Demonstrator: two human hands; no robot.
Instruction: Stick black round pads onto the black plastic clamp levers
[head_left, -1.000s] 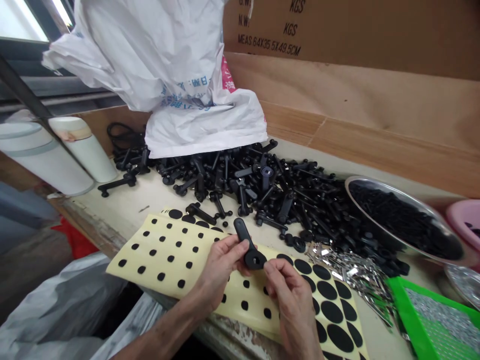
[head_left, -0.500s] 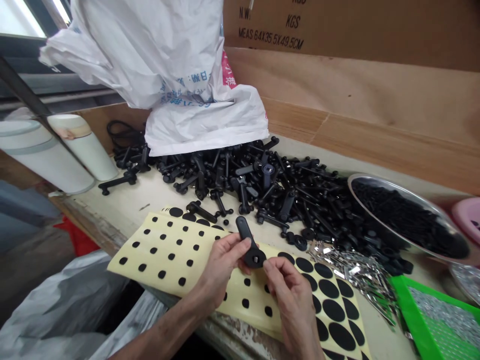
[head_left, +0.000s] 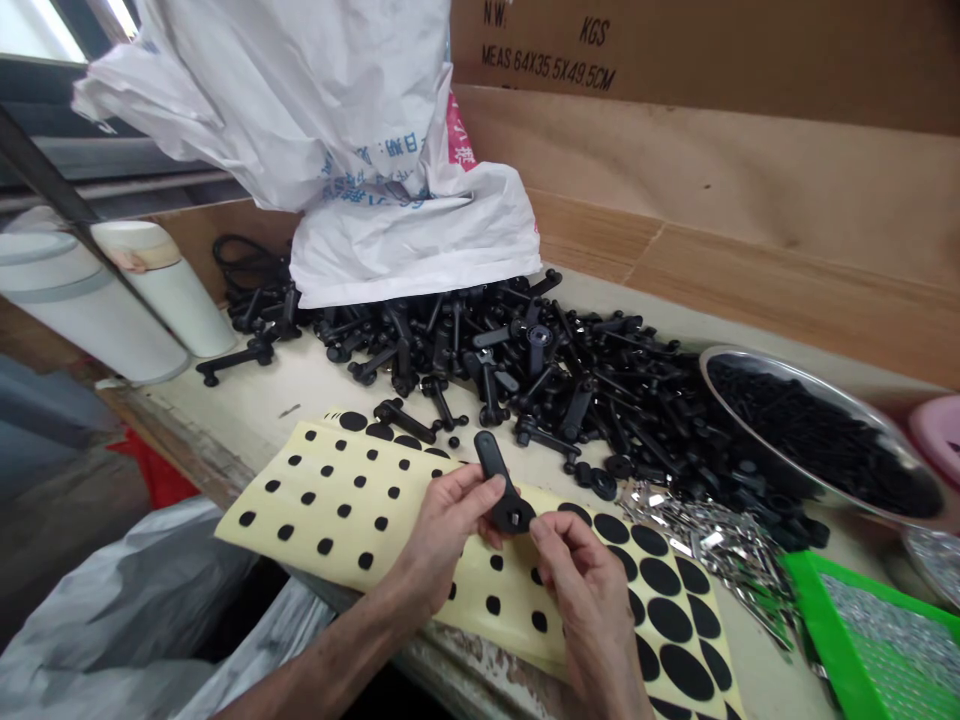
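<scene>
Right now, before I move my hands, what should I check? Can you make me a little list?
Left hand gripping the black lever: ok.
Right hand touching the lever: cannot tell, its fingertips are very close.
Hole in the lever's round end showing: ok.
Sticker sheet lying under both hands: ok.
Pile of black levers apart from the hands: ok.
Silver metal bits staying off the sticker sheet: cannot tell.
</scene>
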